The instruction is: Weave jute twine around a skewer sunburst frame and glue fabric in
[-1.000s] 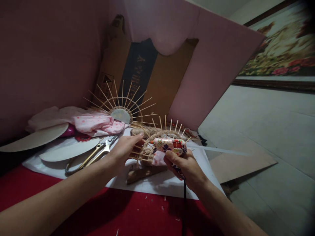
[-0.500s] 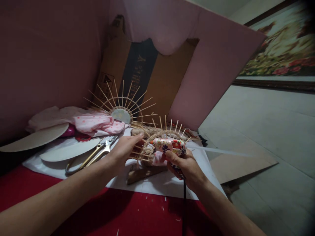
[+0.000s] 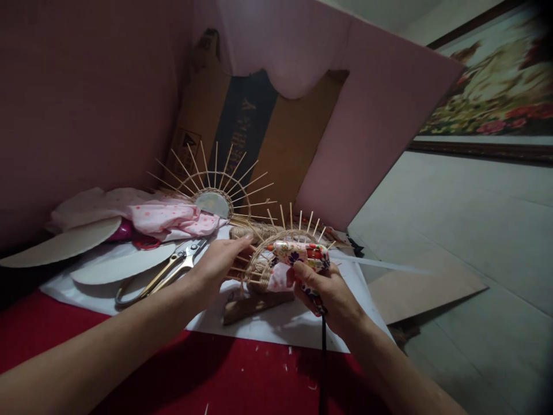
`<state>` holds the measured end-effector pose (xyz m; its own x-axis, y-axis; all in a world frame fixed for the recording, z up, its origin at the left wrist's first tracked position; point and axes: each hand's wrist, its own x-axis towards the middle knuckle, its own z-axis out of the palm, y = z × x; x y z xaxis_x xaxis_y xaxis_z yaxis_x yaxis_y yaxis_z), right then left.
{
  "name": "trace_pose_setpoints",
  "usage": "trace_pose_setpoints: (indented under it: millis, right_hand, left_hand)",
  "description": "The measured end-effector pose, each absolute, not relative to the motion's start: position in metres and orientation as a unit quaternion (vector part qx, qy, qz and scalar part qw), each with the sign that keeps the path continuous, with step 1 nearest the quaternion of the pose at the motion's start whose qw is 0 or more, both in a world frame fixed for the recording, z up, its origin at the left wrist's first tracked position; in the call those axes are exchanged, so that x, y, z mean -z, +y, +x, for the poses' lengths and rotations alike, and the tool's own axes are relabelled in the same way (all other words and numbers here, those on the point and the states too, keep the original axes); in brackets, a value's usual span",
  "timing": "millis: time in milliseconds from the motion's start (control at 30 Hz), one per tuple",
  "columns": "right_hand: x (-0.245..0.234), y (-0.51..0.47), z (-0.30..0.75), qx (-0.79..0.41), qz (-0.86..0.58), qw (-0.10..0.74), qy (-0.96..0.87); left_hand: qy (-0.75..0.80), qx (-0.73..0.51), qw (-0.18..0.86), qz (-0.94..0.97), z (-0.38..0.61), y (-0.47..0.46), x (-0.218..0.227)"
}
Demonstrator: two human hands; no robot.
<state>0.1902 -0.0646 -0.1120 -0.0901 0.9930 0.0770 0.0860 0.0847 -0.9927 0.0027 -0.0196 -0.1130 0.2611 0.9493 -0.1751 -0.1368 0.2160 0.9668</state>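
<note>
My right hand [image 3: 322, 285] is wrapped around a flower-patterned hot glue gun [image 3: 298, 253], with a long translucent glue stick [image 3: 389, 264] jutting from its back. The gun's orange nozzle points left at the inner rim of a half-round stick-and-twine frame [image 3: 276, 235]; whether it touches I cannot tell. My left hand [image 3: 220, 259] grips that frame by its left side, some fingers hidden behind the sticks. Pink cloth [image 3: 280, 278] shows below the gun. Behind, a similar half-round frame [image 3: 211, 203] with radiating sticks leans against the cardboard.
Gold-handled shears [image 3: 173, 268] lie left of my left hand, beside two pale curved pieces [image 3: 125, 264] and spotted pink cloth [image 3: 168, 219]. A twine roll [image 3: 254, 231] and a brown wooden piece [image 3: 254, 305] rest on white paper [image 3: 302, 331]. The gun's black cord [image 3: 323, 363] hangs over red cloth [image 3: 242, 369].
My right hand has shifted the glue gun very slightly to the right, and the glue stick's angle moved a little with it. My left hand holds the frame in the same place.
</note>
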Motion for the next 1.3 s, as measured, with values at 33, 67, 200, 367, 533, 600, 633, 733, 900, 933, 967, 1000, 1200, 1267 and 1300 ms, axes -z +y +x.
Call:
trace_pose_setpoints:
  millis: [33, 67, 200, 367, 533, 600, 633, 733, 900, 933, 967, 1000, 1200, 1267, 1300]
  right_hand:
    - [0.112, -0.065, 0.19, -0.478, -0.474, 0.475, -0.567]
    - [0.112, -0.065, 0.19, -0.479, -0.47, 0.474, -0.57]
    - [0.113, -0.066, 0.19, -0.475, -0.471, 0.478, -0.57]
    - [0.112, -0.067, 0.188, -0.463, -0.483, 0.465, -0.58]
    - [0.112, -0.066, 0.188, -0.483, -0.494, 0.475, -0.545]
    - [0.111, -0.065, 0.189, -0.508, -0.484, 0.478, -0.528]
    - [0.111, -0.064, 0.189, -0.521, -0.48, 0.481, -0.516]
    - [0.109, -0.065, 0.19, -0.549, -0.485, 0.492, -0.47]
    - [0.108, -0.064, 0.19, -0.581, -0.49, 0.488, -0.429]
    - [0.109, -0.064, 0.191, -0.585, -0.488, 0.491, -0.422]
    - [0.109, -0.064, 0.191, -0.589, -0.487, 0.494, -0.414]
    - [0.11, -0.064, 0.191, -0.592, -0.485, 0.498, -0.408]
    - [0.115, -0.062, 0.198, -0.639, -0.432, 0.473, -0.425]
    - [0.117, -0.061, 0.201, -0.661, -0.403, 0.466, -0.428]
    - [0.118, -0.06, 0.203, -0.669, -0.392, 0.464, -0.428]
  left_hand:
    - [0.436, -0.421, 0.645, 0.465, 0.003, -0.02, 0.113]
    - [0.433, -0.421, 0.646, 0.467, 0.003, -0.02, 0.113]
    - [0.432, -0.425, 0.647, 0.463, 0.003, -0.02, 0.113]
    - [0.43, -0.423, 0.653, 0.458, 0.002, -0.019, 0.115]
    - [0.426, -0.417, 0.654, 0.465, 0.003, -0.019, 0.114]
    - [0.43, -0.418, 0.649, 0.468, 0.003, -0.019, 0.113]
    - [0.432, -0.42, 0.645, 0.47, 0.003, -0.019, 0.113]
    - [0.43, -0.421, 0.644, 0.473, 0.003, -0.019, 0.114]
    - [0.429, -0.418, 0.649, 0.47, 0.003, -0.018, 0.116]
    - [0.428, -0.419, 0.648, 0.47, 0.003, -0.018, 0.116]
    - [0.429, -0.419, 0.647, 0.471, 0.003, -0.018, 0.116]
    - [0.43, -0.42, 0.645, 0.472, 0.003, -0.018, 0.115]
    - [0.433, -0.421, 0.644, 0.47, 0.003, -0.018, 0.114]
    - [0.436, -0.419, 0.645, 0.468, 0.003, -0.018, 0.114]
    - [0.437, -0.418, 0.646, 0.466, 0.003, -0.018, 0.115]
